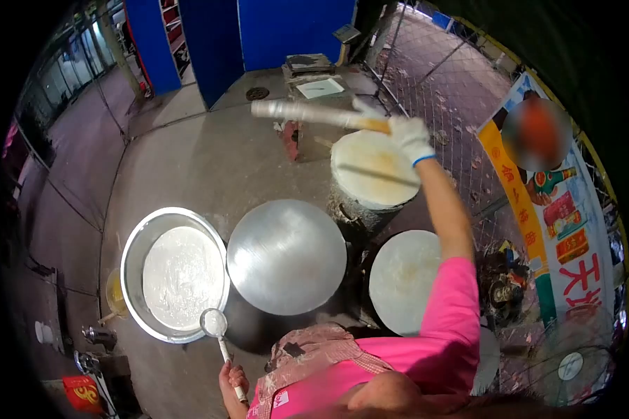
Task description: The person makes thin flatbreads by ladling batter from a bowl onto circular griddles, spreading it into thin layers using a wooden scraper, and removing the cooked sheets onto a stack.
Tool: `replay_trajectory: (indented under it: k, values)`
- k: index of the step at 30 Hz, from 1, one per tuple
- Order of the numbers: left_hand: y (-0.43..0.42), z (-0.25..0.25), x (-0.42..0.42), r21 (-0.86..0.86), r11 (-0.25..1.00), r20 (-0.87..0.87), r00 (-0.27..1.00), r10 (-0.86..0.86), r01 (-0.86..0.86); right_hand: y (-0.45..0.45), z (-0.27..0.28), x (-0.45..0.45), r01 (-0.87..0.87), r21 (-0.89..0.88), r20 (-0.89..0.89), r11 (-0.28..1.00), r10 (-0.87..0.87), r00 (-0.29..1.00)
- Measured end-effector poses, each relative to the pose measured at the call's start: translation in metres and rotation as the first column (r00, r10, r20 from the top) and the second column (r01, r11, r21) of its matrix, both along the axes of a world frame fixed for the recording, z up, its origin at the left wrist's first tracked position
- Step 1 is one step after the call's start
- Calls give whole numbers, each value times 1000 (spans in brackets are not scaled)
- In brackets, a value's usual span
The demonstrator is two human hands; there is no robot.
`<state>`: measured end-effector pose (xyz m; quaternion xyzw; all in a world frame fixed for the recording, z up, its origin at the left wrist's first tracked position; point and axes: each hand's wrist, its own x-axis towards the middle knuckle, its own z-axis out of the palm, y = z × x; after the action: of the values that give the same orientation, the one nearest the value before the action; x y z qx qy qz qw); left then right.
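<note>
My left hand (232,380), bare, is closed round the handle of a ladle (223,349). The ladle's round bowl holds white batter and hangs over the near rim of a large metal basin (128,276). White liquid batter (182,276) fills much of the basin. My right hand (410,137), in a white glove, grips one end of a long pale stick (307,114), blurred by motion. The stick is held above the far round griddle (370,164), which is covered by a pale, yellowish layer. Between basin and far griddle sits a bare, shiny round plate (286,255).
A third round griddle (404,279) with a pale surface stands by my right arm. A platform scale (309,64) is at the back, near a blue wall (297,31). Wire fence (433,91) and a printed banner (559,209) line the right side.
</note>
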<state>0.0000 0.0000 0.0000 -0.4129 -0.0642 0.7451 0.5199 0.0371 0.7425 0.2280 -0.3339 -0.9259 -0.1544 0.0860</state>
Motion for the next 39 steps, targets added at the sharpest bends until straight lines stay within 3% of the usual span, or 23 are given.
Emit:
replay_trajectory:
  k: [1, 2, 3, 5, 10, 14, 17, 18, 19, 20, 21, 22, 24, 25, 26, 27, 29, 32, 33, 34, 37, 38, 39]
  values:
    - [-6, 9, -7, -24, 1000, -18, 1000, -15, 14, 0, -37, -2, -19, 185, -4, 983, 20, 1000]
    - [-10, 15, -15, -43, 999, -37, 999, -25, 24, -35, -53, 3, -84, 159, 71, 984, 73, 995]
    - [3, 18, -26, -11, 996, -135, 987, -92, 91, -13, -99, -4, 30, -45, 43, 999, -28, 999]
    - [-7, -5, -18, 91, 969, -235, 950, -205, 231, -11, -156, 7, 44, -190, 237, 981, 2, 971]
    - [-1, 13, -16, -148, 962, -208, 943, -258, 230, -8, -262, 9, 135, -228, 190, 964, -91, 978]
    - [2, 34, 5, -443, 891, -388, 876, -287, 96, -19, -224, 23, 137, -341, 33, 930, -134, 990]
    - [57, 85, 22, -740, 648, -557, 706, -437, -183, -64, -169, 22, 96, -451, -90, 887, -152, 984]
    - [49, 68, 17, -699, 688, -540, 774, -330, -194, -77, -176, 21, 22, -503, -193, 864, -138, 971]
    - [41, 53, 4, -721, 680, -318, 935, -160, -128, -97, -168, 10, -19, -679, -196, 734, -155, 968]
    - [30, 54, -1, -568, 817, -370, 918, -144, -100, -108, -199, 5, -6, -715, -189, 699, -185, 964]
    - [15, 45, -10, -347, 936, -260, 965, -35, -59, -118, -225, -4, -106, -763, -236, 638, -123, 964]
    - [9, 49, -16, -113, 979, -85, 983, 160, -169, -147, -228, -15, -136, -768, -264, 626, -115, 958]
    - [-17, 36, -26, 70, 972, -243, 941, 235, -225, -204, -220, -42, -206, -779, -253, 592, 4, 968]
    - [-24, 33, -33, 8, 971, -372, 901, 223, -237, -230, -205, -53, -259, -794, -264, 551, 71, 962]
    - [-35, 28, -43, 38, 983, -525, 833, 174, -181, -258, -185, -63, -297, -798, -245, 525, 167, 955]
    - [-28, 30, -61, -314, 890, -574, 813, 101, -332, -276, -176, -86, -309, -804, -200, 508, 258, 945]
    - [-38, 11, -94, -373, 889, -694, 716, -77, -266, -310, -174, -111, -294, -829, -89, 476, 406, 910]
    - [-62, -50, -175, -611, 786, -614, 687, -389, -101, -402, -188, -157, -239, -684, 246, 689, 527, 814]
    - [-71, -84, -203, -709, 704, -539, 673, -507, -38, -432, -215, -166, -214, -629, 352, 748, 518, 779]
    - [-85, -136, -234, -736, 652, -318, 757, -570, 182, -465, -211, -171, -290, -608, 388, 739, 595, 704]
    - [-91, -135, -257, -877, 442, -319, 459, -829, 189, -510, -144, -175, -182, -657, 373, 732, 525, 765]
    - [-96, -134, -257, -901, 418, -369, 300, -880, 115, -515, -154, -167, -88, -678, 369, 730, 441, 818]
    - [-97, -136, -257, -895, 419, -363, 296, -883, 153, -518, -174, -155, 0, -692, 360, 722, 345, 867]
